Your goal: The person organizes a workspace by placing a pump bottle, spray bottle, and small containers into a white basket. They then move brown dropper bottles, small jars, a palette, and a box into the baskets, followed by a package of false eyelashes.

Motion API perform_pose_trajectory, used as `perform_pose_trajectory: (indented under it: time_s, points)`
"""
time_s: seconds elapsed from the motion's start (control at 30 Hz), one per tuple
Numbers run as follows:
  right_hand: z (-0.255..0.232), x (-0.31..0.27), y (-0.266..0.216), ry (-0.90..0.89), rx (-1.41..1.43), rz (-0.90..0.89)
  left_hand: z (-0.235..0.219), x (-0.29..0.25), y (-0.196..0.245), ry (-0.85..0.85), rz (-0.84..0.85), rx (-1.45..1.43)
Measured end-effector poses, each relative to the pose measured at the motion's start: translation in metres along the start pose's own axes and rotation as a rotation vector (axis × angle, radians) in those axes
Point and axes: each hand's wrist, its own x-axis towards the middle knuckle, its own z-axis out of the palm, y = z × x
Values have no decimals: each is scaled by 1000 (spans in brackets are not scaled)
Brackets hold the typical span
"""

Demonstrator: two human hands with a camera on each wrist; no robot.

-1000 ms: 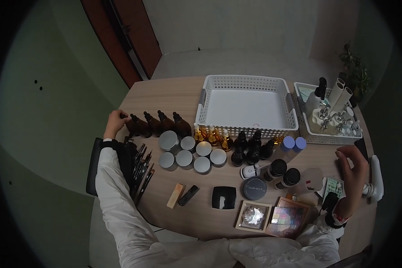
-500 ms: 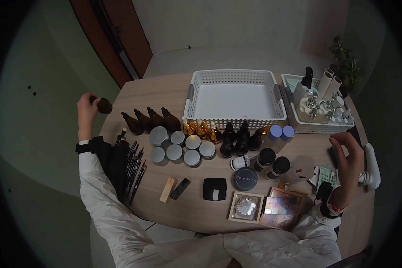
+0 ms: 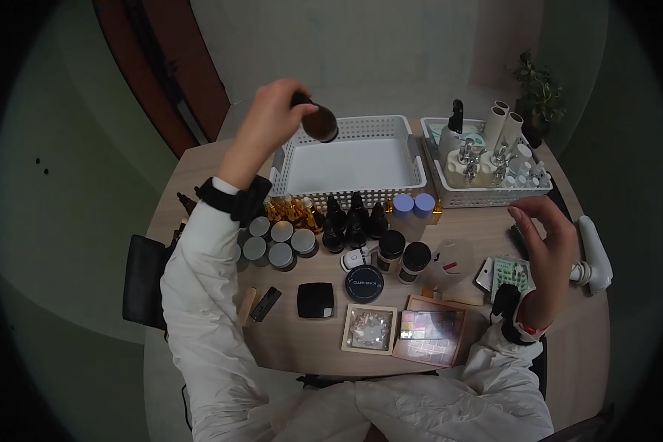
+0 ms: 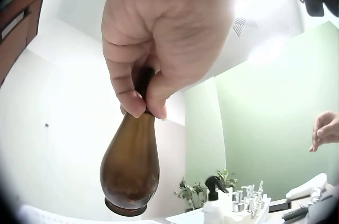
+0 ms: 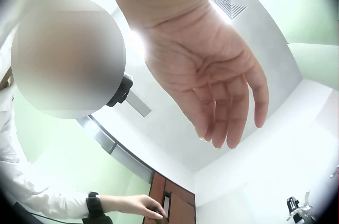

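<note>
My left hand (image 3: 272, 110) pinches a brown glass dropper bottle (image 4: 132, 166) by its black top, thumb and fingers around the neck. The bottle hangs tilted, its rounded base downward, and overlaps the back left of a large white basket (image 3: 353, 166) in the head view. No items show on that basket's white bottom. Over the right side of the table, my right hand (image 3: 549, 243) hangs with fingers loosely bent and nothing in them, as the right wrist view also shows. Below it lie a green-and-white pack (image 3: 510, 274) and a white handled device (image 3: 594, 254).
A second white basket (image 3: 493, 197) holds pump bottles and a spray bottle (image 3: 453, 136). Small amber bottles (image 3: 295, 212), dark bottles (image 3: 357, 225) and silver-lidded jars (image 3: 281, 254) crowd before the large basket. Nearer are a black compact (image 3: 316, 300) and palettes (image 3: 431, 331). My left forearm covers the brush area.
My left hand has lifted the brown dropper bottle from the left end of its row and carried it right, over the large basket. The head view has shifted; my right hand keeps its pose.
</note>
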Motion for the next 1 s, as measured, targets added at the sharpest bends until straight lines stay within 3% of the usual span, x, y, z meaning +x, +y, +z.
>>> perform_pose_trajectory:
  time_s: [0.13, 0.33, 0.73, 1.0]
  points:
    - [-5, -1, 3, 28, 60, 3, 77, 13, 19, -173, -28, -112]
    - [-15, -3, 0, 10, 49, 39, 149, 21, 25, -356, -80, -123]
    - [-18, 2, 7, 64, 71, 61, 257, 90, -5, -363, -129, 78]
    - [-17, 7, 11, 57, 52, 83, 285, 102, -17, -393, -163, 79]
